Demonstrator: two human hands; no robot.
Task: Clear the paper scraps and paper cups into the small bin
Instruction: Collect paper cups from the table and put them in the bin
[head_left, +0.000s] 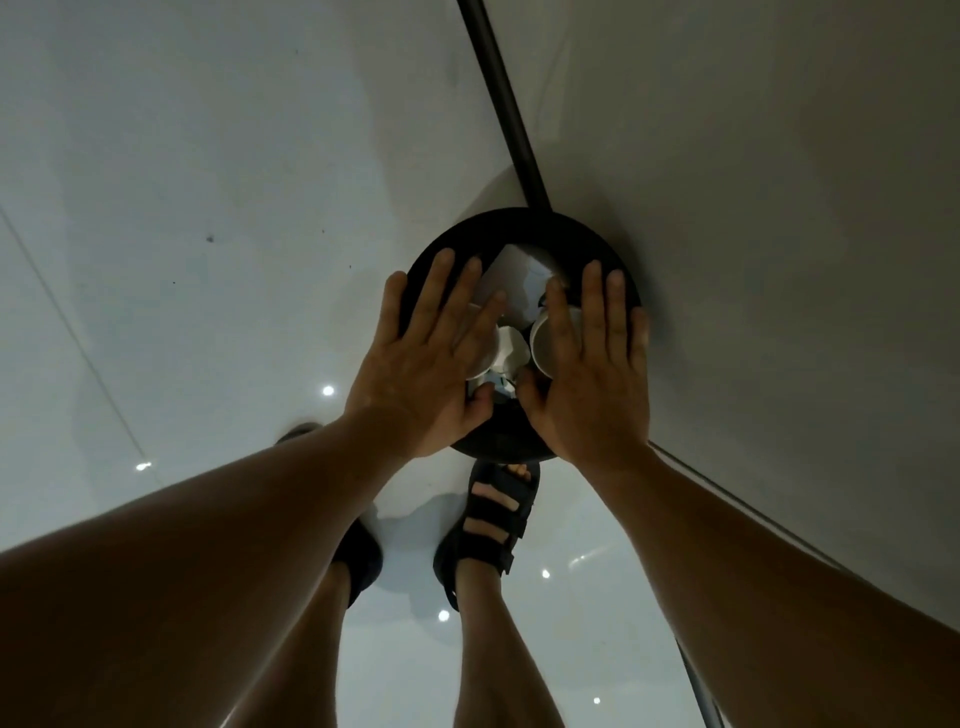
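Observation:
A small round black bin (524, 223) stands on the floor in front of my feet. Inside it lie white paper cups (541, 343) and crumpled paper scraps (522, 275). My left hand (431, 358) lies flat over the bin's left half with straight, spread fingers. My right hand (592, 364) lies flat over the right half, fingers straight and pointing away from me. Both palms face down onto the contents. The hands hide much of the cups and scraps beneath them.
The bin sits against a pale wall on the right, where a dark baseboard strip (498, 93) runs up and away. The glossy white tiled floor (182, 260) spreads to the left. My feet in dark strapped sandals (493, 519) stand just behind the bin.

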